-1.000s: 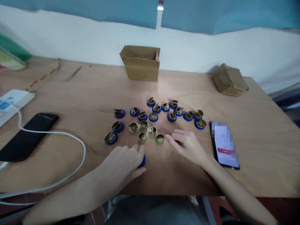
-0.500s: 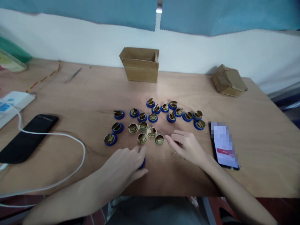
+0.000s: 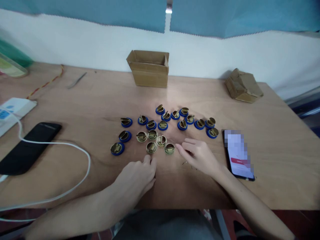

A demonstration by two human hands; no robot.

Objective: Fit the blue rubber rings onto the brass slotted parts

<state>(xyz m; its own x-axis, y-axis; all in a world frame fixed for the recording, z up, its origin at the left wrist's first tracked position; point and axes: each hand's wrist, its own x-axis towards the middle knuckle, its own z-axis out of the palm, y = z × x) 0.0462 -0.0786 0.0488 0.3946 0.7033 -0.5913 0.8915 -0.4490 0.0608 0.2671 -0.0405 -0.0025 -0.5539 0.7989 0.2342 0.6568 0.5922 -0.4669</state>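
Note:
Several round brass pieces lie in the middle of the wooden table [image 3: 75, 110]. Most sit in blue rings [image 3: 162, 125]; a few bare brass ones [image 3: 151, 147] lie nearest me. My left hand [image 3: 136, 176] rests on the table just below the bare ones, fingers curled down. The blue piece seen under those fingers earlier is hidden now. My right hand [image 3: 200, 156] lies on the table with fingers loosely stretched leftward, its tips close to a bare brass piece [image 3: 169, 148] and holding nothing I can see. Thin bits of wire [image 3: 186, 163] lie beside it.
An open cardboard box [image 3: 148, 68] stands at the back, a crumpled carton [image 3: 243, 85] at the back right. A lit phone [image 3: 237, 155] lies right of my right hand. On the left are a black phone [image 3: 27, 146], a white cable [image 3: 62, 143], a white box [image 3: 12, 110] and tweezers [image 3: 77, 80].
My left hand has closed down further, and the blue piece that showed under its fingertips is now covered. My right hand has hardly moved.

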